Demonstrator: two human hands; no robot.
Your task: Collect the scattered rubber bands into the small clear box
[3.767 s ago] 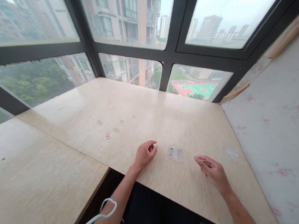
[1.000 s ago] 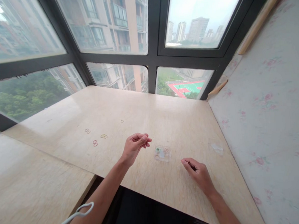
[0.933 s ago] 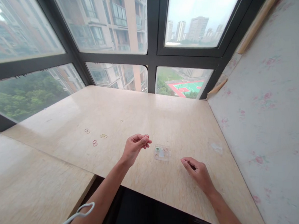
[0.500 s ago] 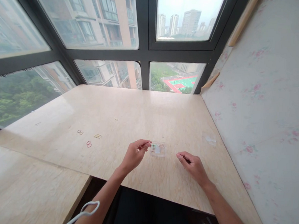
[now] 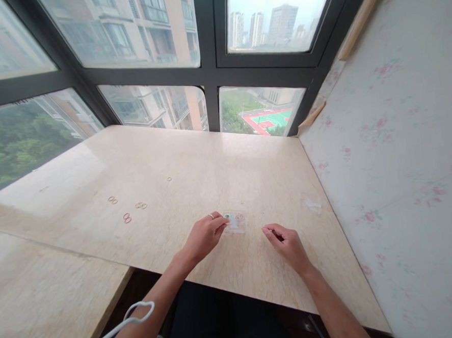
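In the head view, your left hand reaches in from the near side of the desk, its fingertips at the left edge of a small clear box. Thumb and forefinger are close together in that grip, but you cannot tell from here whether they pinch anything. A pale band circles one finger of this hand. The box lies flat, with a green ring in its far left corner, reddish rings on the far right, and a whitish patch between them.

Your right hand is just to the right of the box, apart from it, the thumb meeting the forefinger and the other fingers curled under; whatever that grip might contain is hidden.

To the left of your hands, loose rings lie on the desk: two red rings touching, two yellow rings beyond them, two dull-coloured rings farther left, and a single ring on its own, farther from you. On the right, near the flowered wall, you have a clear plastic piece. A white cord passes over your left forearm.
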